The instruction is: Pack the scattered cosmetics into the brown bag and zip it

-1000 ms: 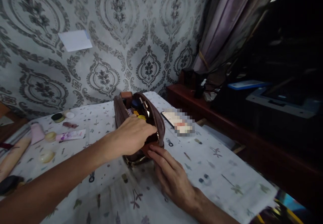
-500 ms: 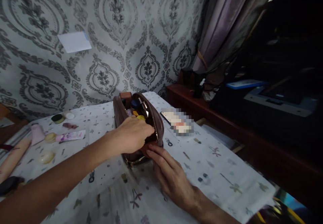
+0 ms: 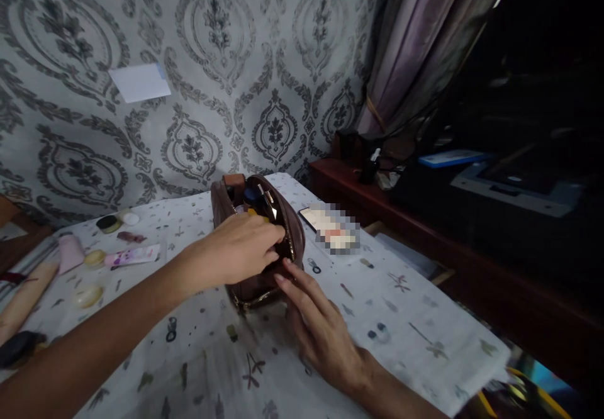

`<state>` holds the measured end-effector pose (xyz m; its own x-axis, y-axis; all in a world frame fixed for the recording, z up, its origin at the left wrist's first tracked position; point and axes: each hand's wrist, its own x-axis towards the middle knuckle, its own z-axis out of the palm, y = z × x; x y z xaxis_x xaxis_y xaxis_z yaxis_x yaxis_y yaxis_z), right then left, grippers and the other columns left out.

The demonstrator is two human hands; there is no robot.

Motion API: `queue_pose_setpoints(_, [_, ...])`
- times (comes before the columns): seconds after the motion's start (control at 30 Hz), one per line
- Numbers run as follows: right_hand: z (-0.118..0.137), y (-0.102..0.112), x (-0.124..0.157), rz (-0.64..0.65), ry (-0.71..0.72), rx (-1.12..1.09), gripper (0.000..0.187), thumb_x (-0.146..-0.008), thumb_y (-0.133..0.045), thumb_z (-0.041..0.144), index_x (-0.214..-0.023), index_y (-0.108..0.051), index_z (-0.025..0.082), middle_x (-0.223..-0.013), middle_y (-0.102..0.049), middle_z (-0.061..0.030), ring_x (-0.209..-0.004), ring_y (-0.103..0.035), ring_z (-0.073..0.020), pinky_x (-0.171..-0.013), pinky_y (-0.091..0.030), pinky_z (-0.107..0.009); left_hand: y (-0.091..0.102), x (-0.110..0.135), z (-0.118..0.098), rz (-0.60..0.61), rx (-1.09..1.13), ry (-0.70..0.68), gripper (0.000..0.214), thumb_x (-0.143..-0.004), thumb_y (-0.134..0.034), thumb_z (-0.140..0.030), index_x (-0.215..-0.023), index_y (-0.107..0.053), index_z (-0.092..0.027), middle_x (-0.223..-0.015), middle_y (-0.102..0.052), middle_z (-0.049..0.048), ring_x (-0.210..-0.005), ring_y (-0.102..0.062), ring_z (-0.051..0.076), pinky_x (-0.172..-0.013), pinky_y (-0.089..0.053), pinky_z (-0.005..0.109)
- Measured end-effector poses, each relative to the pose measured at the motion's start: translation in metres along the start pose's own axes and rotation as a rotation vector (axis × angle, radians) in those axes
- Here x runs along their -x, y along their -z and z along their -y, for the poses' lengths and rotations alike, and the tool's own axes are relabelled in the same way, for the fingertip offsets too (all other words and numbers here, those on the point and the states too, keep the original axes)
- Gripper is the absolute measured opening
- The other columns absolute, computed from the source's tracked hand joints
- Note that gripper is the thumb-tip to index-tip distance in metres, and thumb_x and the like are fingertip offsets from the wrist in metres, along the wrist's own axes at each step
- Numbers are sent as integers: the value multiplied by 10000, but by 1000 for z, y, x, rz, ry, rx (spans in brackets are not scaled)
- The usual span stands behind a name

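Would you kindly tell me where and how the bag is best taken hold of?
I would pinch the bag by the upper edge of its right wall, coming from the right. The bag is unzipped and upright, so that edge stands up, with its outer face exposed. The left side looks less handy, as the left hand reaches across it into the opening.

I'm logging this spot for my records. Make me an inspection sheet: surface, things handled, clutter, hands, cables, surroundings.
Surface: white printed cloth.
Things handled: brown bag, unzipped, with items inside.
Clutter: printed tube, pink tube and dark-lidded jar at left; pixelated phone right of the bag.
Hands: left hand at the bag's opening, fingers partly hidden; right hand with fingertips at its near end.
Cables: thin dark cables near the curtain; ends unclear.
Surroundings: patterned wall bearing white paper.
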<state>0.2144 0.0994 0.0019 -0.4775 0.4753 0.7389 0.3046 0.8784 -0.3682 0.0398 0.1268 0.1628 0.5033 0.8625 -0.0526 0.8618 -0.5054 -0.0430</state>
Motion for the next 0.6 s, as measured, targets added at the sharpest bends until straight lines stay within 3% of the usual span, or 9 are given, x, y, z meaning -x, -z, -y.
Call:
queue_pose_setpoints(0.17, [3,2,1,-42,-16,25,672,-901,-403,-25,-1516,-321,231,-1554,-353,-156,-1410,-405,-250,-1065,-493,-415,10,27,-3,-316,182,147,209,-964,-452,-259,-993,-651,-203,-951,-703,40,-817,-658,187,-654,-478,269])
queue_pose_setpoints(0.27, [5,3,2,-79,-21,47,628,-904,-423,-12,-1486,-364,218,-1516,-403,-172,-1379,-450,-255,-1034,-523,-405,1,50,1,-532,231,234,223,-962,-439,-279,-1039,-637,-213,-1023,-710,41,-850,-663,185,-700,-502,273])
queue_pose_setpoints(0.33, [5,3,2,-102,-28,72,584,-901,-445,-4,-1443,-420,212,-1444,-475,-180,-1320,-516,-250,-1000,-550,-390,-11,66,5,-612,264,298,230,-962,-430,-303,-1030,-636,-226,-1025,-718,34,-877,-668,189,-732,-517,276])
queue_pose_setpoints(0.43, [5,3,1,-109,-30,113,527,-905,-463,25,-1397,-472,213,-1336,-550,-174,-1241,-581,-248,-956,-577,-382,-31,89,12,-623,317,389,235,-956,-426,-327,-987,-641,-239,-999,-726,28,-874,-675,193,-718,-533,272])
queue_pose_setpoints(0.6, [3,2,-1,-39,18,135,519,-908,-466,32,-1404,-460,184,-1432,-488,-184,-1318,-513,-255,-1022,-531,-411,-63,126,19,-529,413,533,280,-948,-424,-413,-978,-654,-255,-976,-728,34,-851,-684,203,-601,-534,234])
